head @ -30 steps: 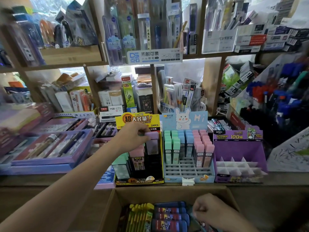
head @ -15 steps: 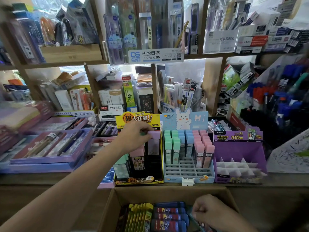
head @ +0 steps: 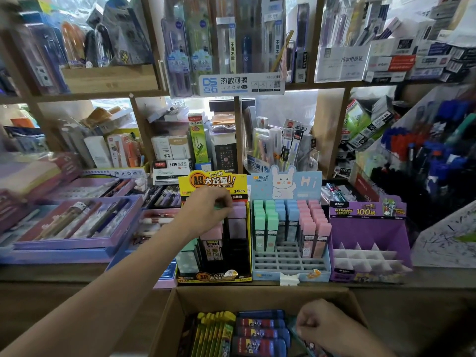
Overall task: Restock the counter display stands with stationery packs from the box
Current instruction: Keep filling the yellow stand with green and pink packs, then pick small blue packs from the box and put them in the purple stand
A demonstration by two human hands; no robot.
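**Examiner:** The position of the left hand is to be stated.

**Recorder:** The left hand (head: 208, 212) is held out over the counter (head: 443, 276), at the top rear of the yellow-and-black stand (head: 213, 276). Its fingers are curled narrow, and a mint-green pack (head: 218, 207) is pinched at the fingertips. Only an edge of that pack is seen. It is held just beside a lilac pack (head: 238, 211) standing upright in the back row.

**Examiner:** And the right hand?

**Recorder:** The right hand (head: 322, 327) is placed inside the cardboard box (head: 257, 292), at its right side. The fingers are curled downward onto the contents. Whether anything is gripped cannot be told.

**Examiner:** The stock is to be located.

**Recorder:** Yellow-green packs (head: 213, 331) are stood on edge at the left of the box, and dark blue packs (head: 260, 331) are stacked flat beside them. In the yellow-and-black stand, a pink pack (head: 212, 233) and a pale green pack (head: 188, 258) are seen in the lower rows. The blue rabbit stand (head: 286, 182) is set against its right side. Its rear is filled with upright rows of mint, blue and pink packs, and grid cells are exposed at its front. A purple stand (head: 368, 235) with white dividers is set just beside that.
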